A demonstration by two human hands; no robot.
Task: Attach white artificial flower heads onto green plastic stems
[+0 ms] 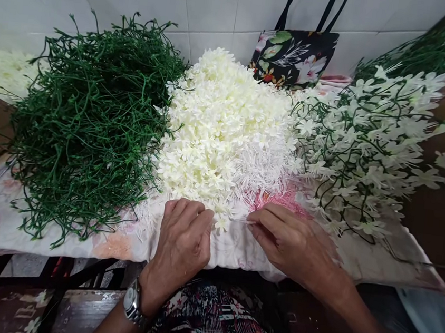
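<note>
- Hands meet at the near edge of the bench, which is covered by a flowered cloth [119, 243], just in front of a heap of white blossoms [227, 124].
- The left hand [183, 236] lies knuckles up with its fingers curled together under the palm, touching the fringe of the heap. Whether anything sits inside the curl I cannot tell.
- The right hand [290, 242] has thumb and forefinger pinched on a thin white sprig [240, 220], which points towards the left hand just above the cloth.
- A metal wristwatch [131, 301] sits on the left wrist, its dial too small to read.
- A tangle of green stems [92, 121] lies against the left of the heap, and finished flower sprays [371, 145] lie to its right.
- A black floral-print bag [293, 55] stands behind the heap against the tiled wall [208, 1].
</note>
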